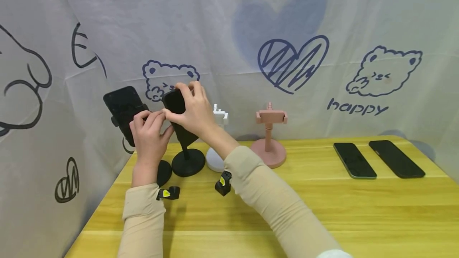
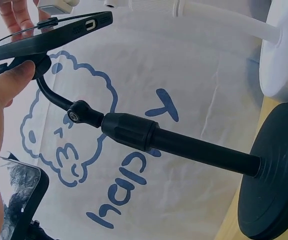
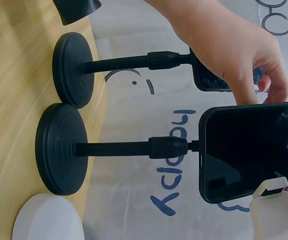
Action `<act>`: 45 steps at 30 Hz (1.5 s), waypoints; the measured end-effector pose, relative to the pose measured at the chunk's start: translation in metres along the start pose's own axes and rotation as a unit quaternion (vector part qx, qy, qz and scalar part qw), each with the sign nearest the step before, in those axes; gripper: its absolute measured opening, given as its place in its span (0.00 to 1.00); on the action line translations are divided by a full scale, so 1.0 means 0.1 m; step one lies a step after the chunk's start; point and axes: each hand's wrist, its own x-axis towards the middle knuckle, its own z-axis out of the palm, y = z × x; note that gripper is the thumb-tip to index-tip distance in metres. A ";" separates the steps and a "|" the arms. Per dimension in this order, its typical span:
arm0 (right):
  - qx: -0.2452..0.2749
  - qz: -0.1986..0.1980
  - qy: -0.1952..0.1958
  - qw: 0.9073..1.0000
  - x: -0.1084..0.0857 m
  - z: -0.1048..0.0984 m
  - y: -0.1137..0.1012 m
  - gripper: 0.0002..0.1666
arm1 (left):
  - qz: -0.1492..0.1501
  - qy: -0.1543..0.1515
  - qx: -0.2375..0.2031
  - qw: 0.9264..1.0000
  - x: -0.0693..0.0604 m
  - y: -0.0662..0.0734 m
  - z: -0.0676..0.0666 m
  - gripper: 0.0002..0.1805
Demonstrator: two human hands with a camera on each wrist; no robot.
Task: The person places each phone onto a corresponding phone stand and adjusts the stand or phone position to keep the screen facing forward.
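A black smartphone [image 1: 174, 102] sits tilted at the head of a black phone stand [image 2: 204, 150], left of centre in the head view. My right hand [image 1: 195, 108] holds this phone by its upper part, thumb on the left edge and fingers over the top and far edge. At the phone's left side, my left hand [image 1: 150, 136] grips the stand's clamp; in the left wrist view its thumb presses the clamp behind the phone. The left fingertips are partly hidden. Another phone [image 1: 123, 102] stands in a second black stand [image 3: 73, 70] farther left.
A white phone stand [image 1: 215, 161], partly behind my right arm, and a pink phone stand [image 1: 269, 118] stand to the right. Two dark phones [image 1: 355, 160] lie flat on the right of the wooden table [image 1: 322, 210]. A printed cloth [image 1: 222, 31] hangs behind.
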 end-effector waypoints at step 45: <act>-0.062 0.040 0.009 0.997 0.04 0.04 -0.01 0.41 | 0.022 0.016 0.011 1.000 0.01 0.02 0.01 0.15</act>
